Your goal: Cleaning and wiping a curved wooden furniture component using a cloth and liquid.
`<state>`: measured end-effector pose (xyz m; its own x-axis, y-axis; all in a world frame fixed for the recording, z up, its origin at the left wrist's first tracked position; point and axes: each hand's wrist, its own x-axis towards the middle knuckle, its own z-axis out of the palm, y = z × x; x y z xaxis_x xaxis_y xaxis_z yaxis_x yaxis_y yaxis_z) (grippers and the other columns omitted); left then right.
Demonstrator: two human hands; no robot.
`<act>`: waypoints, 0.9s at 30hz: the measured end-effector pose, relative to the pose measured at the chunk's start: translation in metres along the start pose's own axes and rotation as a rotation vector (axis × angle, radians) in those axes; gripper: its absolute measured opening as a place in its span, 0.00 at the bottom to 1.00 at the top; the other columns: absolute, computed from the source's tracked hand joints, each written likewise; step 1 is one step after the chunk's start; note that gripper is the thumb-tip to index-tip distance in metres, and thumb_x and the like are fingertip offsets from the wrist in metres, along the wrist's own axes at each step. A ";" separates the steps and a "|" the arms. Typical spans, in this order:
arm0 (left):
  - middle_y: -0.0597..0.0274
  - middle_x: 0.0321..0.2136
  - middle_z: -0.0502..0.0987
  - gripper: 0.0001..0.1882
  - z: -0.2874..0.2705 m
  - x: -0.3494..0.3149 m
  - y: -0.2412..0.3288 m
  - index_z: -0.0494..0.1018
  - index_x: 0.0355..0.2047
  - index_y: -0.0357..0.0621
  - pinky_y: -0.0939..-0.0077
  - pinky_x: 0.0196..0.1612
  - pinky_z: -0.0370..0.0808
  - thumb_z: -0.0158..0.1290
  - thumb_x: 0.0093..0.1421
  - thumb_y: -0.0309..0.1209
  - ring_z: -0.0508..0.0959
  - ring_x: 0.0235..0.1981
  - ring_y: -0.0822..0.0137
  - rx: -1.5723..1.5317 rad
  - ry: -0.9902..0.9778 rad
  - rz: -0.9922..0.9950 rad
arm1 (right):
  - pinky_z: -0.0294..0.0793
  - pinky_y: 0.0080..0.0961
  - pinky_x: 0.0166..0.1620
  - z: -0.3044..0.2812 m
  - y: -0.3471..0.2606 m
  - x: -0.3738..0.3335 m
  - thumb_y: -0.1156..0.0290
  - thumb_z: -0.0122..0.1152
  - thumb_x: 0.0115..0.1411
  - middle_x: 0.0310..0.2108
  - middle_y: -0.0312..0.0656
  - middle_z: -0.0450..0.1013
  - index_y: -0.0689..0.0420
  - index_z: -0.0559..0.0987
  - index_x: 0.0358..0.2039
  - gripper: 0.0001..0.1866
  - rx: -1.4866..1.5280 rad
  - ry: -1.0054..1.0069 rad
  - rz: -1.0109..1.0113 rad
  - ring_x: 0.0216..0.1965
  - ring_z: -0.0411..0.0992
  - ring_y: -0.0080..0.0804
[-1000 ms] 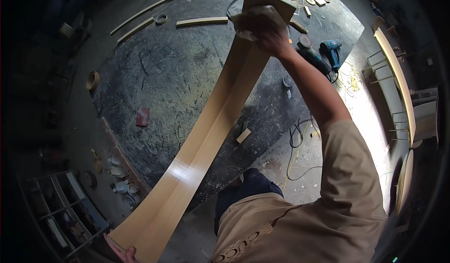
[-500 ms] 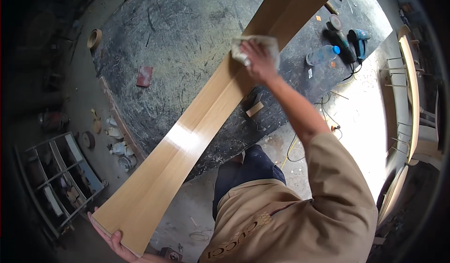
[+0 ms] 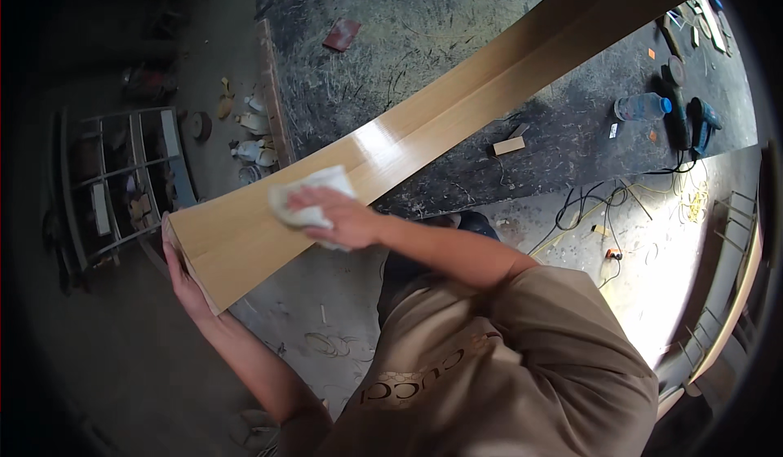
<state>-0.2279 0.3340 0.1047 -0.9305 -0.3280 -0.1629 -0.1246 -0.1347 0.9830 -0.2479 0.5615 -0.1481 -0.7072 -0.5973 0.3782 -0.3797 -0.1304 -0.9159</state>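
A long, pale wooden board [image 3: 440, 119] with a glossy face and flared ends slants from the lower left to the upper right, partly over the dark worktable. My left hand [image 3: 189, 282] grips its near left end, fingers behind the edge. On the board's face, not far from that end, my right hand [image 3: 338, 216] presses a white cloth [image 3: 333, 181]. The cloth and the right fingers are slightly blurred by motion. A bright patch of reflected light lies across the board's middle.
The scratched worktable [image 3: 367, 82] carries a red sanding pad [image 3: 342, 35], a small wood block [image 3: 509, 145], a water bottle [image 3: 640, 107], an angle grinder [image 3: 677, 90] and a blue power tool [image 3: 704, 123]. Cables [image 3: 583, 208] lie on the floor. A metal rack [image 3: 122, 180] stands at left.
My right hand has slid the cloth down the board from its far part to near the left end. The view has shifted, and the board lies at a flatter slant.
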 end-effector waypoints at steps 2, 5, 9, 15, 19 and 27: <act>0.55 0.73 0.64 0.30 -0.034 0.004 -0.002 0.55 0.77 0.43 0.62 0.76 0.58 0.35 0.82 0.45 0.65 0.73 0.59 -0.022 -0.025 -0.033 | 0.45 0.50 0.79 -0.068 0.081 -0.080 0.53 0.56 0.72 0.79 0.47 0.54 0.42 0.65 0.76 0.33 -0.394 -0.039 0.360 0.80 0.48 0.52; 0.57 0.71 0.67 0.31 -0.045 -0.003 -0.021 0.56 0.77 0.40 0.65 0.73 0.62 0.43 0.80 0.41 0.67 0.71 0.63 0.150 0.004 0.112 | 0.42 0.48 0.80 -0.217 0.119 -0.169 0.64 0.59 0.64 0.81 0.35 0.51 0.43 0.61 0.78 0.41 -1.062 -0.042 0.610 0.82 0.46 0.40; 0.58 0.70 0.65 0.32 -0.044 -0.007 -0.032 0.55 0.77 0.38 0.69 0.72 0.60 0.48 0.77 0.34 0.66 0.69 0.65 0.154 -0.023 0.095 | 0.44 0.51 0.80 -0.198 0.134 -0.141 0.65 0.56 0.66 0.79 0.46 0.55 0.53 0.60 0.77 0.39 -1.122 0.330 0.813 0.81 0.47 0.50; 0.58 0.68 0.68 0.31 -0.062 -0.013 -0.053 0.57 0.76 0.39 0.70 0.71 0.62 0.49 0.78 0.37 0.68 0.69 0.65 0.122 -0.019 0.096 | 0.45 0.50 0.79 0.104 -0.001 0.012 0.57 0.55 0.75 0.77 0.54 0.57 0.53 0.70 0.72 0.28 -0.055 0.271 0.255 0.80 0.47 0.57; 0.58 0.67 0.69 0.32 -0.061 -0.016 -0.069 0.57 0.75 0.40 0.70 0.70 0.64 0.51 0.77 0.36 0.69 0.68 0.64 -0.045 0.030 0.068 | 0.70 0.29 0.63 0.086 -0.052 0.008 0.53 0.55 0.77 0.55 0.39 0.79 0.60 0.76 0.64 0.26 0.577 0.211 0.435 0.56 0.73 0.28; 0.53 0.61 0.74 0.40 -0.086 -0.015 -0.093 0.60 0.73 0.36 0.70 0.64 0.69 0.66 0.66 0.34 0.74 0.62 0.61 0.166 0.044 0.103 | 0.82 0.32 0.53 -0.060 -0.073 -0.208 0.62 0.59 0.74 0.48 0.42 0.84 0.60 0.80 0.59 0.19 0.768 0.951 0.743 0.47 0.84 0.34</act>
<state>-0.1731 0.2714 0.0083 -0.9258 -0.3732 -0.0603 -0.0877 0.0566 0.9945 -0.1089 0.7426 -0.1514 -0.8356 -0.0075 -0.5493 0.4432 -0.6001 -0.6659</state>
